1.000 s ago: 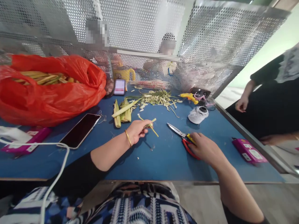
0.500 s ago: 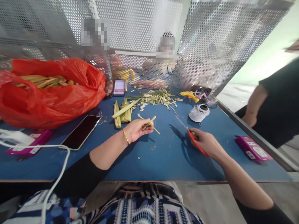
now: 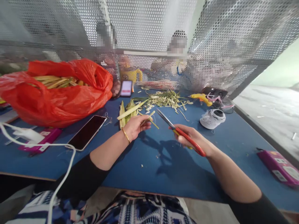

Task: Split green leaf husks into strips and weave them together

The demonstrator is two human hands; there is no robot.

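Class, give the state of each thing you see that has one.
Left hand: closed on plant strips
Plant strips: held, ends sticking out
Right hand: closed on scissors
Scissors: held aloft, blades close together
Red bag: open, filled with stalks
Large phone: flat, screen dark
Small screen: upright, lit
Thread spool: wound with white thread
Glue gun: lying down
Trimmings: loose, heaped
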